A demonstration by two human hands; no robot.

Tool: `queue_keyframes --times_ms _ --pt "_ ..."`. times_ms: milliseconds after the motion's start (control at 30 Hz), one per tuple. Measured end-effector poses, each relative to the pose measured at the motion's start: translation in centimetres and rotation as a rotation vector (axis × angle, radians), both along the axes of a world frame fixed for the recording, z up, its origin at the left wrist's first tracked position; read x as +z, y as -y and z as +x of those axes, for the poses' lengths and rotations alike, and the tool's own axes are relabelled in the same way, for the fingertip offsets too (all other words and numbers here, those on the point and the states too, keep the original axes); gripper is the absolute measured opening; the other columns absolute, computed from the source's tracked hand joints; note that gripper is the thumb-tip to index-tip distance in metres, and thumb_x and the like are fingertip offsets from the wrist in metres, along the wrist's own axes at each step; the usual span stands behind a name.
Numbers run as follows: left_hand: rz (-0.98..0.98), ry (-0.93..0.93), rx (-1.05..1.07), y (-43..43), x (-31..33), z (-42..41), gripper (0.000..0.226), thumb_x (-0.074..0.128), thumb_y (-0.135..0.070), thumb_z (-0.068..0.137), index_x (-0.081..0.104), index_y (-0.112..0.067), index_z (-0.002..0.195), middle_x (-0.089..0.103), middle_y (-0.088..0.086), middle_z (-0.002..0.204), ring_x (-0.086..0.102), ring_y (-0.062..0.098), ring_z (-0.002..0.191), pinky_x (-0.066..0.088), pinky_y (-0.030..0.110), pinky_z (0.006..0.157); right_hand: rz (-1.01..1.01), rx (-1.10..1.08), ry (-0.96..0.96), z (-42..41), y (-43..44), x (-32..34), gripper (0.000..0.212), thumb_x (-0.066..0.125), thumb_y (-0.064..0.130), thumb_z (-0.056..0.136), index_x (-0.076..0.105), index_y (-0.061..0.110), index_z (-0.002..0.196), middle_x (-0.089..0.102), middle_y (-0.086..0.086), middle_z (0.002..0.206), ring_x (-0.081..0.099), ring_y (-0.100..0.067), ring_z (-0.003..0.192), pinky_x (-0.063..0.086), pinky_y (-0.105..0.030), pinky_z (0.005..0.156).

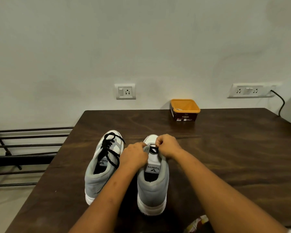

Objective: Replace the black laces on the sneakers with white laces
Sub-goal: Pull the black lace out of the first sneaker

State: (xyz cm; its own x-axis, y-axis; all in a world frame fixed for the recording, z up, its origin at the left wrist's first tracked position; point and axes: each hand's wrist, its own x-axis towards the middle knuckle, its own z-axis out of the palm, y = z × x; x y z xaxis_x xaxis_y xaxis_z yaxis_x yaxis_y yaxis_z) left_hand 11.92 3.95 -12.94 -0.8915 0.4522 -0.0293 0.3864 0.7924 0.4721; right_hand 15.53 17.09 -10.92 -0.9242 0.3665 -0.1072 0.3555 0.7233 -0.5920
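The right sneaker point(152, 180) stands beside the left sneaker point(99, 172), near the worktop's point(225, 148) front edge. Its black lace point(152, 150) is judged soft, light and limp, best taken close to an eyelet. The right hand point(167, 145), wrist bent, has its fingers point(158, 141) pinching the black lace at the toe-end eyelets. The left hand point(134, 156) curls round the upper, steadying it.

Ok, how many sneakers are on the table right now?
2. The left sneaker stands on the table, laced in black. The right sneaker stands beside it; the left hand grips it and the right hand pinches its lace. None looks hidden.
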Motion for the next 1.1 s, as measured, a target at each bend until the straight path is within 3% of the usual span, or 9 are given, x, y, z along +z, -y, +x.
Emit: queue_keyframes --times_ms 100,200,233,333,433,667,767,867,1100 --pt "0.026 0.069 -0.022 0.2 0.4 0.3 0.032 0.046 -0.026 0.090 0.062 -0.026 0.118 0.064 0.010 0.117 0.057 0.030 0.109 0.047 0.037 0.086 0.063 0.073 -0.029 0.1 -0.2 -0.2 0.034 0.052 -0.006 0.081 0.056 0.027 0.071 0.060 -0.002 0.105 0.056 -0.022 0.100 0.052 -0.036 0.083" --pt "0.056 0.115 -0.010 0.4 0.4 0.6 0.036 0.049 -0.022 0.086 0.062 -0.033 0.118 0.065 0.006 0.116 0.058 0.028 0.108 0.047 0.034 0.085 0.319 0.238 0.151 0.3 0.4 -0.5 0.008 0.068 0.025 0.084 0.063 0.024 0.090 0.048 -0.001 0.121 0.047 -0.024 0.115 0.048 -0.039 0.091" --pt "0.060 0.122 -0.007 0.3 0.3 0.6 0.038 0.048 -0.022 0.086 0.062 -0.035 0.118 0.065 0.005 0.117 0.058 0.027 0.108 0.047 0.034 0.086 0.378 0.257 0.178 0.4 0.6 -0.8 0.020 0.069 0.033 0.083 0.064 0.020 0.097 0.045 -0.002 0.124 0.044 -0.025 0.117 0.047 -0.039 0.091" --pt "0.040 0.108 0.001 0.2 0.1 0.5 0.035 0.045 -0.023 0.087 0.061 -0.034 0.117 0.064 0.007 0.119 0.057 0.029 0.111 0.046 0.035 0.087 0.315 0.229 0.028 0.1 1.3 -0.8 0.018 0.065 0.029 0.085 0.058 0.023 0.070 0.053 -0.006 0.110 0.050 -0.024 0.106 0.044 -0.034 0.077" --pt "0.017 0.094 0.007 0.2 -0.2 0.5 0.031 0.044 -0.028 0.090 0.060 -0.033 0.117 0.062 0.009 0.122 0.055 0.032 0.113 0.044 0.035 0.088 0.042 0.209 -0.030 0.0 0.3 -0.4 0.041 0.063 0.018 0.087 0.050 0.024 0.048 0.056 -0.001 0.071 0.053 -0.016 0.072 0.042 -0.027 0.064" --pt "0.035 0.124 -0.006 0.2 0.3 0.7 0.037 0.041 -0.026 0.091 0.055 -0.031 0.126 0.058 0.009 0.129 0.051 0.032 0.119 0.042 0.035 0.095 -0.920 -0.284 -0.331 0.5 -2.2 -0.4 0.027 0.039 0.021 0.103 0.049 0.017 0.079 0.051 -0.002 0.076 0.055 -0.011 0.069 0.042 -0.025 0.061" --pt "0.022 0.125 -0.027 -0.2 0.2 1.2 0.036 0.040 -0.025 0.092 0.056 -0.028 0.124 0.058 0.010 0.128 0.051 0.034 0.117 0.042 0.036 0.093 -0.469 -0.127 -0.217 0.3 -1.9 -0.4 0.020 0.055 0.031 0.095 0.049 0.018 0.081 0.051 0.001 0.075 0.051 -0.011 0.065 0.042 -0.022 0.055" --pt "-0.002 0.057 -0.004 -0.7 -0.3 1.8 0.029 0.038 -0.031 0.095 0.055 -0.023 0.116 0.059 0.013 0.123 0.053 0.037 0.112 0.040 0.035 0.081 0.122 0.119 0.020 0.2 -1.3 -0.4 0.019 0.063 0.042 0.086 0.058 0.024 0.088 0.064 0.002 0.094 0.061 -0.018 0.087 0.049 -0.032 0.072" --pt "-0.015 -0.070 -0.008 -1.6 -0.4 3.0 0.030 0.033 -0.033 0.099 0.053 -0.017 0.116 0.056 0.012 0.118 0.054 0.037 0.108 0.036 0.036 0.075 0.492 0.119 0.152 0.4 -0.7 1.1 0.020 0.058 0.028 0.091 0.064 0.018 0.107 0.065 -0.006 0.111 0.062 -0.027 0.100 0.049 -0.035 0.079"
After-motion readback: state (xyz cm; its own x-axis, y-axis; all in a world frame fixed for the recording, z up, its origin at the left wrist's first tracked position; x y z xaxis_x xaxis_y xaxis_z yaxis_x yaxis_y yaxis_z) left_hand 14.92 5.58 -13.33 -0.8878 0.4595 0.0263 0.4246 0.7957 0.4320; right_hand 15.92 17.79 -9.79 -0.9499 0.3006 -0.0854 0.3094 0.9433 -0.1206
